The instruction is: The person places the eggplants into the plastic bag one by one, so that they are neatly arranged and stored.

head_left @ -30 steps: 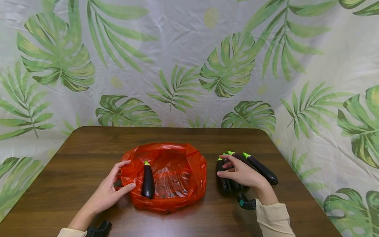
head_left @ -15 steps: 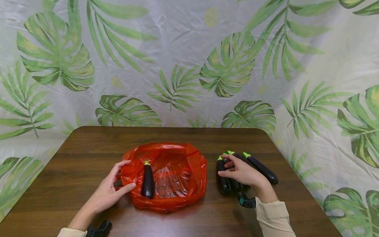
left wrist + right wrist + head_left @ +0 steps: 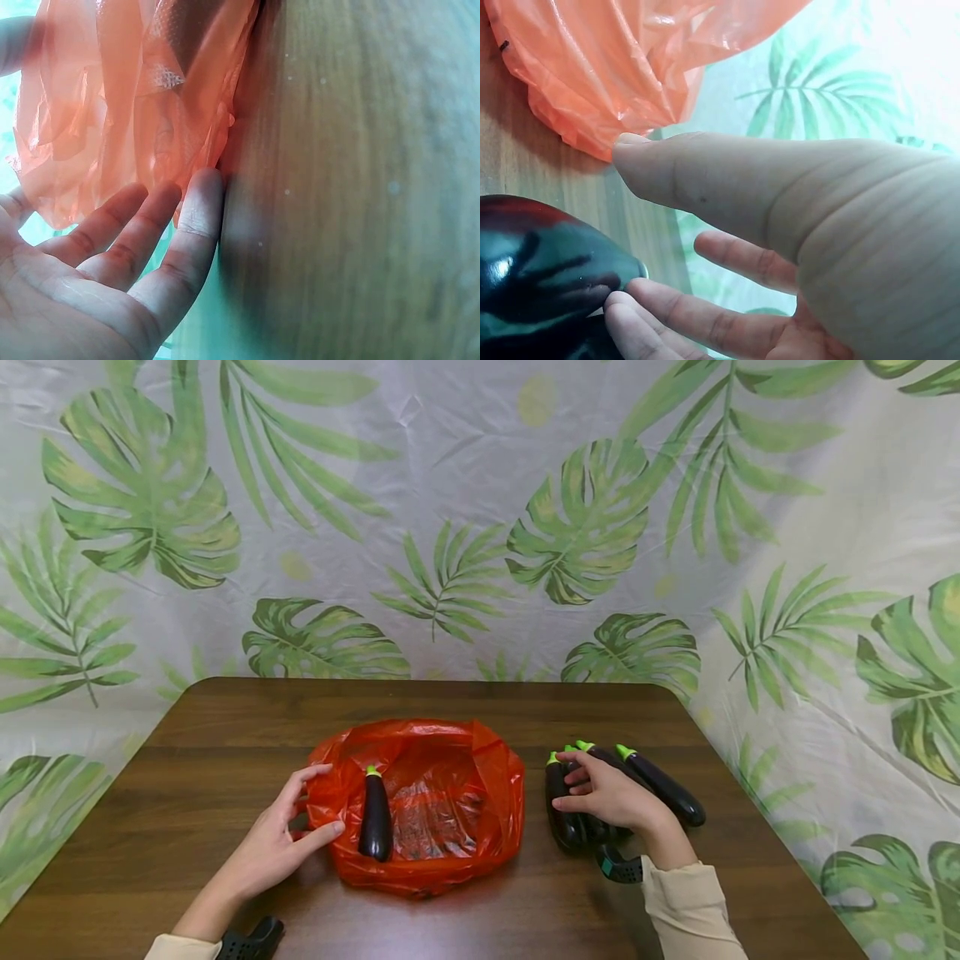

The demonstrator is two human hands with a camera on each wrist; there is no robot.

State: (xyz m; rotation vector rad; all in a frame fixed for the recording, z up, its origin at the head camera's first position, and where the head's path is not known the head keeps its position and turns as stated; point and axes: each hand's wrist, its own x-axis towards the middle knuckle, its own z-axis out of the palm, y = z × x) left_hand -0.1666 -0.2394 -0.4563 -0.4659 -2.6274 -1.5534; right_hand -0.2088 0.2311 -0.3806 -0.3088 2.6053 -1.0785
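Observation:
A red plastic bag (image 3: 495, 810) lies spread with its mouth up on the table, and one eggplant (image 3: 375, 818) rests inside at its left. My left hand (image 3: 273, 843) is at the bag's left side; in the left wrist view its extended fingers touch the plastic. My right hand (image 3: 615, 793) is over a group of several eggplants to the right of the bag. Its fingertips touch the leftmost eggplant (image 3: 547, 262) near the stem end, and the thumb stands apart from it. Part of the group is hidden under this hand.
The rightmost eggplant (image 3: 667, 785) lies slanted beside the others. All stand on a brown wooden table (image 3: 247, 735) with rounded far corners. A leaf-printed cloth (image 3: 450, 485) hangs behind it. Black straps (image 3: 621, 865) are worn on both wrists.
The leftmost eggplant of the group has shifted slightly to the left at its stem end, and the right wrist has moved a little left. The left hand and bag are unchanged.

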